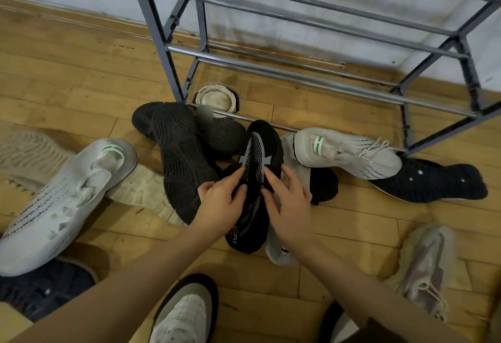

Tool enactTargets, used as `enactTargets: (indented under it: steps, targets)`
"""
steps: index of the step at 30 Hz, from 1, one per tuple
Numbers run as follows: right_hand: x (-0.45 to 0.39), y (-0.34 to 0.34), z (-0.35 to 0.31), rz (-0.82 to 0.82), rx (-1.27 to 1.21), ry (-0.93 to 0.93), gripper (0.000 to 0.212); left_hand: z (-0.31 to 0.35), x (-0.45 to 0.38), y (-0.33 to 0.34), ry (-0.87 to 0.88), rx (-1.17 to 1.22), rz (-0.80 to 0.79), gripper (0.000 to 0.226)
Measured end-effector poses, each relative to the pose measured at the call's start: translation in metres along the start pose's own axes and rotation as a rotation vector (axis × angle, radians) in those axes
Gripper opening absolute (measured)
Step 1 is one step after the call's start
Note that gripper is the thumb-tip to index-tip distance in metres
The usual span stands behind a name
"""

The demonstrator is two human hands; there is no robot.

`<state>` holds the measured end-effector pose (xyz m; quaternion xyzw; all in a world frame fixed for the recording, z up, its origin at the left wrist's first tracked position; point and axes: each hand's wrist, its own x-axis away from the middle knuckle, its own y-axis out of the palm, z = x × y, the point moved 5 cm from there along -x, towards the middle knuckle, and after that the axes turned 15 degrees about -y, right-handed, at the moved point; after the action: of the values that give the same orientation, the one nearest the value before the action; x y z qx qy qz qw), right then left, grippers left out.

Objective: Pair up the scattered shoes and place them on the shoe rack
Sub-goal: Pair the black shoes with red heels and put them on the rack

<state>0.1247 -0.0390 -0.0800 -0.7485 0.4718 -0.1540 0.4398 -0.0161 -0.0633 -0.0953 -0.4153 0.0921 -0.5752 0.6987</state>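
Observation:
A black knit shoe (257,152) with a grey cross-shaped patch stands toe-up in the middle of the pile. My left hand (221,203) grips its left side and my right hand (288,201) grips its right side. To its left lies a dark shoe (181,158) sole-up, with another dark shoe (225,136) behind it. A white shoe with a green tab (347,152) lies to the right, and its match (62,201) lies at the left. A navy shoe (433,182) rests at the right. The metal shoe rack (298,71) stands behind, its bars bare.
A beige knit shoe (425,266) lies at the lower right and a beige sole (24,150) at the far left. Another navy shoe (46,285) sits at the lower left. A round floor drain cover (217,98) is under the rack. My own feet show at the bottom.

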Motion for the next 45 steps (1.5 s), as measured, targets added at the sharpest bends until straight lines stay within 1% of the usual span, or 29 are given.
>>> enactTargets:
  steps: [2,4,5,8,10,12,15,18,21,24,26,28,30,32,34,37,40,43,45]
  targets:
    - [0.003,-0.008,-0.002,0.06,0.02,-0.035,0.04,0.0,0.008,0.002,-0.004,0.076,-0.034,0.046]
    - [0.008,-0.012,-0.001,0.059,0.055,-0.037,0.042,0.003,0.015,0.004,0.031,0.081,-0.045,0.049]
    - [0.011,-0.013,0.002,0.03,0.081,-0.019,0.043,0.005,0.019,0.006,0.06,0.033,-0.036,0.05]
    - [0.018,-0.009,0.011,-0.117,0.186,0.054,0.041,0.012,0.025,0.011,0.156,-0.246,0.058,0.052]
    - [0.016,-0.012,0.009,-0.127,0.273,0.034,0.041,0.013,0.022,0.005,0.164,-0.347,0.125,0.051]
    - [0.01,-0.016,-0.004,-0.084,0.329,-0.017,0.043,0.01,0.016,-0.01,0.14,-0.343,0.173,0.049]
    - [-0.007,-0.008,-0.029,-0.066,0.294,-0.122,0.044,-0.003,0.007,-0.039,0.085,-0.312,0.243,0.047]
    - [-0.032,0.007,-0.047,-0.104,0.247,-0.202,0.043,-0.025,-0.001,-0.066,-0.007,-0.309,0.286,0.049]
    - [-0.055,0.022,-0.055,-0.156,0.183,-0.228,0.043,-0.044,-0.016,-0.087,-0.064,-0.353,0.299,0.052]
    - [-0.079,0.041,-0.054,-0.239,0.211,-0.262,0.045,-0.056,-0.038,-0.095,-0.111,-0.421,0.288,0.058]
    - [-0.094,0.056,-0.051,-0.293,0.228,-0.248,0.048,-0.062,-0.054,-0.097,-0.152,-0.442,0.274,0.062]
    - [-0.105,0.07,-0.05,-0.331,0.244,-0.234,0.051,-0.068,-0.068,-0.098,-0.205,-0.392,0.241,0.066]
    - [-0.11,0.084,-0.051,-0.367,0.254,-0.235,0.053,-0.071,-0.078,-0.098,-0.243,-0.289,0.199,0.067]
    - [-0.112,0.094,-0.053,-0.39,0.206,-0.215,0.054,-0.069,-0.084,-0.101,-0.238,-0.182,0.198,0.067]
    - [-0.111,0.098,-0.057,-0.356,0.115,-0.197,0.055,-0.065,-0.085,-0.109,-0.226,-0.097,0.243,0.066]
    - [-0.107,0.088,-0.062,-0.206,0.01,-0.159,0.062,-0.057,-0.081,-0.118,-0.177,-0.016,0.3,0.068]
    - [-0.103,0.071,-0.064,-0.074,-0.102,-0.093,0.072,-0.046,-0.071,-0.122,-0.119,0.106,0.313,0.071]
    - [-0.102,0.058,-0.065,-0.02,-0.23,-0.02,0.073,-0.033,-0.057,-0.125,-0.057,0.178,0.307,0.071]
    - [-0.098,0.046,-0.069,-0.005,-0.24,-0.037,0.071,-0.024,-0.046,-0.129,-0.002,0.204,0.296,0.07]
